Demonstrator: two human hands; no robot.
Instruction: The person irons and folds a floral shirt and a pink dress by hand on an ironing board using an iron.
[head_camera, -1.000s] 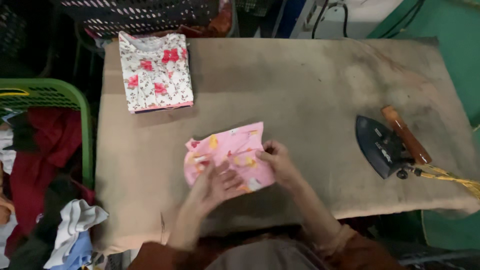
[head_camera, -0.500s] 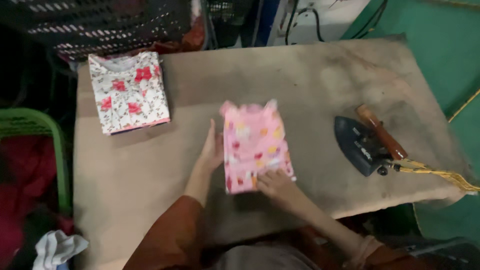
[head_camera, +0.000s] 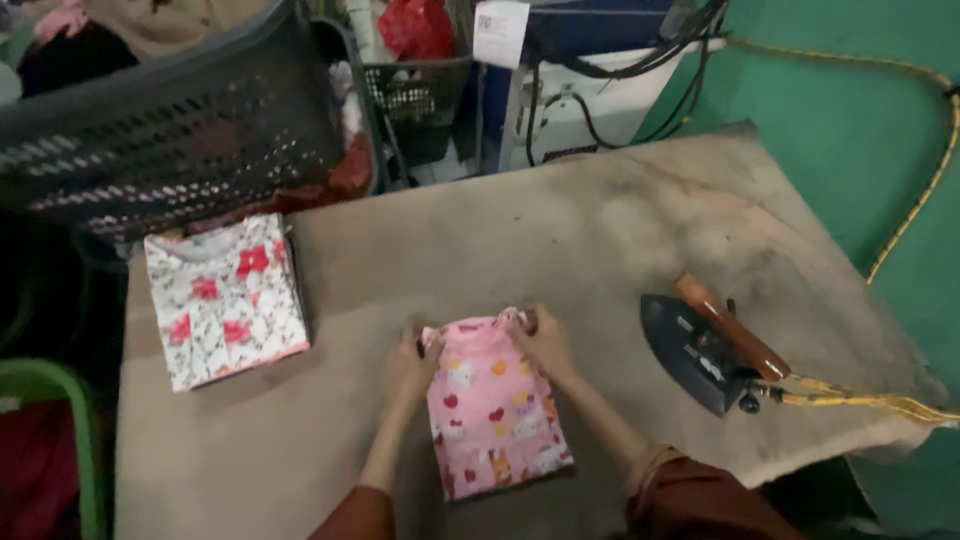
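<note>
A small pink patterned garment (head_camera: 495, 410) lies flat on the worn ironing table (head_camera: 560, 240), its neck end pointing away from me. My left hand (head_camera: 412, 362) pinches its far left corner and my right hand (head_camera: 540, 338) pinches its far right corner. Both hands rest on the table at the garment's top edge.
A folded white garment with red flowers (head_camera: 225, 298) sits at the table's far left. A black iron with a brown handle (head_camera: 705, 350) rests to the right, its yellow cord (head_camera: 860, 402) trailing off the edge. A dark plastic basket (head_camera: 170, 120) stands behind; a green basket rim (head_camera: 60, 400) is at left.
The pink garment was turned and laid out lengthwise. Both my hands moved from its near side and left edge up to its far corners. The view has shifted closer and leftward.
</note>
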